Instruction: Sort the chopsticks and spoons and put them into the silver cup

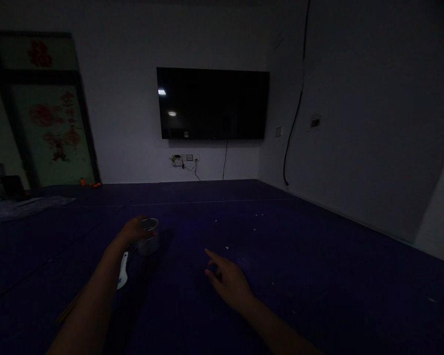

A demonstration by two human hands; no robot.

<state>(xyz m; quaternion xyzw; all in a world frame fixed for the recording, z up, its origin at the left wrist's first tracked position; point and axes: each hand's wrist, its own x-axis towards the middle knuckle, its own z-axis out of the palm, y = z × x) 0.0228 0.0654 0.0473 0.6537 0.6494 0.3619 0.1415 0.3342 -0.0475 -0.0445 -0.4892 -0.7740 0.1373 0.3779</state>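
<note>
The room is dim. My left hand (134,230) is wrapped around a small clear cup (149,235) that stands on the dark blue floor mat (299,256). A white spoon-like utensil (123,271) lies on the mat just under my left forearm. A thin stick (68,309), perhaps a chopstick, lies farther back along that arm. My right hand (227,281) hovers low over the mat to the right of the cup, index finger stretched forward, other fingers loosely curled, holding nothing.
A black TV (212,103) hangs on the far wall above a power strip (185,159) with cables. A black cable (296,108) runs down the right wall. Crumpled plastic sheet (18,206) lies at the left. A glass door (48,113) with red decals stands at the left.
</note>
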